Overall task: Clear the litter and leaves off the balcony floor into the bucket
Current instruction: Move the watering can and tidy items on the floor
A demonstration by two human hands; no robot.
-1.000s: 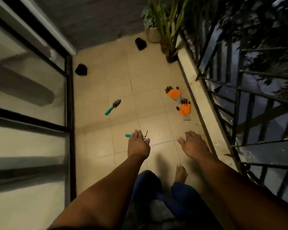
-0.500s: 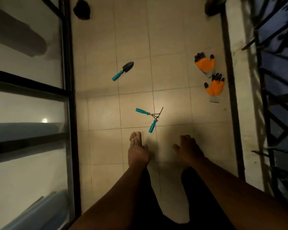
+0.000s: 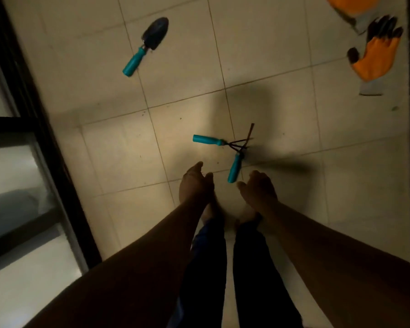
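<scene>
We see no bucket here, and on the tiled floor (image 3: 282, 39) only a few dark specks (image 3: 394, 108) show as litter. Two teal-handled rakes (image 3: 234, 147) lie crossed at their tines mid-floor. Just below them both our hands hang relaxed and hold nothing: the left hand (image 3: 194, 185) beside the right hand (image 3: 258, 189). A trowel (image 3: 147, 43) lies above-left of the rakes, an orange glove (image 3: 374, 55) above-right.
</scene>
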